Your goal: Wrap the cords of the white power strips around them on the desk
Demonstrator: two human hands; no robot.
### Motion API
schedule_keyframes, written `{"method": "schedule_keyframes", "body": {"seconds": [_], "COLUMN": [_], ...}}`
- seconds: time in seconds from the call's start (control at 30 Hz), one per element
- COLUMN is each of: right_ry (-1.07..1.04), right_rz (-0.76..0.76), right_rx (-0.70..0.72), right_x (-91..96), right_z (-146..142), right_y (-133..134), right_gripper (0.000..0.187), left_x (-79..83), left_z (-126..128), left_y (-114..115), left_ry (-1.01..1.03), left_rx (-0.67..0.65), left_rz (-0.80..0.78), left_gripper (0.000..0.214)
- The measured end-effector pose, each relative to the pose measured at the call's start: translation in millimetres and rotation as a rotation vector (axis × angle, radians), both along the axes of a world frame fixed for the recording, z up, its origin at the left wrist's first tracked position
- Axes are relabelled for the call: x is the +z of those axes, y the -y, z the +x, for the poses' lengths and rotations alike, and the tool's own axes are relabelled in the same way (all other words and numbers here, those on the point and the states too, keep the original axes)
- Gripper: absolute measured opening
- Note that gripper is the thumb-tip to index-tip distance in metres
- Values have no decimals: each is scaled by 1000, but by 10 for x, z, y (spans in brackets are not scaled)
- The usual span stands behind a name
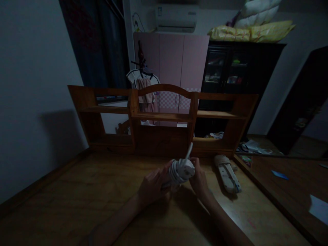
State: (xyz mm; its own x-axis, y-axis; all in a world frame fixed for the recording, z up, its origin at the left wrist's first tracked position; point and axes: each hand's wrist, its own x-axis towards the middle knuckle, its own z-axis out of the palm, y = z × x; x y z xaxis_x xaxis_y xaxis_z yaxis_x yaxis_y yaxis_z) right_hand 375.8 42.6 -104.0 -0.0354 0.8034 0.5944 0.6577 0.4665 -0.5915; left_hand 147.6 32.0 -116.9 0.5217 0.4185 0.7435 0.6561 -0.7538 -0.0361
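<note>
Both hands hold a white power strip (182, 169) with its white cord wound around it, just above the wooden desk (102, 201). My left hand (153, 186) grips the strip's near end from the left, fingers closed around it. My right hand (198, 177) is closed on the far right side, where a loose end of the cord sticks up. A second power strip (228, 174), also wrapped in its cord, lies flat on the desk to the right of my right hand.
A wooden shelf unit (164, 116) stands along the back of the desk. A dark table (294, 191) with a blue card (279, 175) and white paper (319, 208) adjoins on the right. Behind are a pink wardrobe (179, 65) and a dark cabinet (230, 71). The room is dim.
</note>
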Motion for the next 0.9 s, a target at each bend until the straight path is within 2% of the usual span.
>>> {"method": "schedule_keyframes", "body": {"seconds": [0.13,0.27,0.37,0.53,0.67,0.8,0.9], "right_ry": [-119,-80,-27,-10,44,90,73], "right_rz": [65,42,33,22,10,65,99], "right_rx": [-32,-75,-52,-10,-12,-23,-54], "right_x": [27,17,44,68,14,-27,1], "right_z": [52,50,28,-9,-14,-6,10], "right_y": [-42,-36,7,28,1,-27,-28], "right_gripper": [15,19,21,24,36,54,49], "left_x": [126,173,147,25,-49,-69,-70], "left_z": [48,64,51,-66,-178,-186,-163], "left_y": [74,56,-38,-296,-423,-432,-416], "left_ry": [41,260,482,761,820,823,828], "left_rx": [47,145,247,320,371,377,352], "left_rz": [-104,-249,-363,-376,-391,-366,-376], "left_gripper": [79,85,88,74,73,75,74]}}
